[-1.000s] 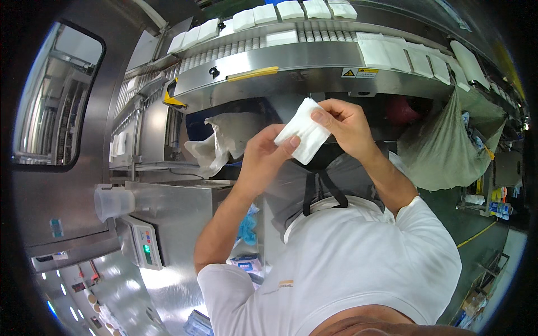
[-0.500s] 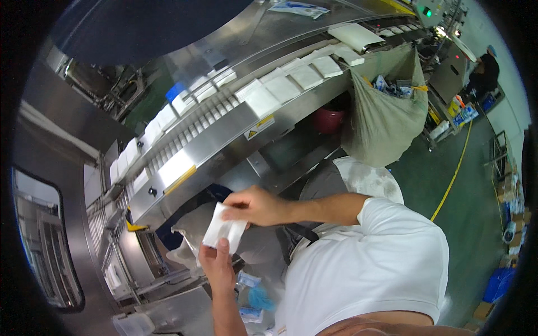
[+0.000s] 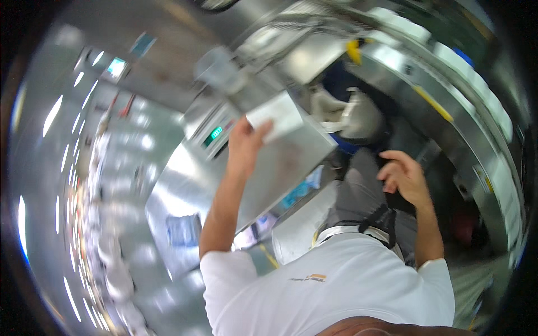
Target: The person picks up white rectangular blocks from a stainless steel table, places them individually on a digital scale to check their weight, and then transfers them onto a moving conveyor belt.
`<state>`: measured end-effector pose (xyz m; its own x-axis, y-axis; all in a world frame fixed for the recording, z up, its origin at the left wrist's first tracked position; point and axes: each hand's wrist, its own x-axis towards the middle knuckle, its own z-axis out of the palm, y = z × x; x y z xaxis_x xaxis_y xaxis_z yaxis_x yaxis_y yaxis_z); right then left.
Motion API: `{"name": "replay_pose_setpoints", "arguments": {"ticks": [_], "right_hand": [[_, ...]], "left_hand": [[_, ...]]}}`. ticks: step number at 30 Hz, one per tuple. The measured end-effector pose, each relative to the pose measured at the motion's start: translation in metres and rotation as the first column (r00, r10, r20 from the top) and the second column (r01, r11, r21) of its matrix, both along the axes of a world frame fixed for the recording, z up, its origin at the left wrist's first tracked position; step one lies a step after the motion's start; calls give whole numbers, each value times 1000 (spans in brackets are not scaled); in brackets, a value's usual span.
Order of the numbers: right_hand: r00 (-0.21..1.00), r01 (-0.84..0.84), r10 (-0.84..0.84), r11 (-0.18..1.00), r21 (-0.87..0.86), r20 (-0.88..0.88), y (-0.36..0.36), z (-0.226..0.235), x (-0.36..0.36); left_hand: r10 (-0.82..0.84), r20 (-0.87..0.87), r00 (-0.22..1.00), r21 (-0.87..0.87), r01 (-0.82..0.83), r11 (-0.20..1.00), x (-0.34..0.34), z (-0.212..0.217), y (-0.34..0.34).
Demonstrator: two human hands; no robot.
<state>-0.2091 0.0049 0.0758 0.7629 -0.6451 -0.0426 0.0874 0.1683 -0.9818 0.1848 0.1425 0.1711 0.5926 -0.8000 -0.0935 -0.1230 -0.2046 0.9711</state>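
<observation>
In my left hand (image 3: 246,137) is a folded white cloth-like pad (image 3: 279,116), gripped at its near left corner between thumb and fingers. It is held flat over or beside a bench scale (image 3: 216,134) with a lit green display; whether it touches the scale I cannot tell. My right hand (image 3: 408,175) is apart from it, out to the right above my dark trousers, fingers loosely bent and spread, with nothing visible in them. Motion smears much of the picture.
The scale is on a steel table (image 3: 291,154), where a blue packet (image 3: 184,231) lies near the left end. A clear plastic tub (image 3: 218,70) is behind. A conveyor (image 3: 431,103) with white stacks curves along the right. An open pale bag (image 3: 358,115) stands between.
My view has swung left from the conveyor to the scale table. The white pad, earlier in both hands, is now in my left hand only; my right hand has let go.
</observation>
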Motion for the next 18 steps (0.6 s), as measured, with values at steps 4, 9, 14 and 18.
{"name": "replay_pose_setpoints", "arguments": {"ticks": [4, 9, 14, 18], "right_hand": [[981, 33, -57, 991, -126, -187, -1, -1, 12], [974, -37, 0, 986, -160, -227, 2, 7, 26], [947, -30, -16, 990, -138, -320, 6, 0, 24], [939, 15, -49, 995, -103, -341, 9, -10, 13]], "left_hand": [[293, -111, 950, -189, -310, 932, 142, 15, 41], [490, 21, 872, -33, -489, 872, 257, 14, 76], [476, 239, 846, 168, -519, 838, 309, 3, 91], [488, 221, 844, 212, -530, 821, 322, -7, 98]]}}
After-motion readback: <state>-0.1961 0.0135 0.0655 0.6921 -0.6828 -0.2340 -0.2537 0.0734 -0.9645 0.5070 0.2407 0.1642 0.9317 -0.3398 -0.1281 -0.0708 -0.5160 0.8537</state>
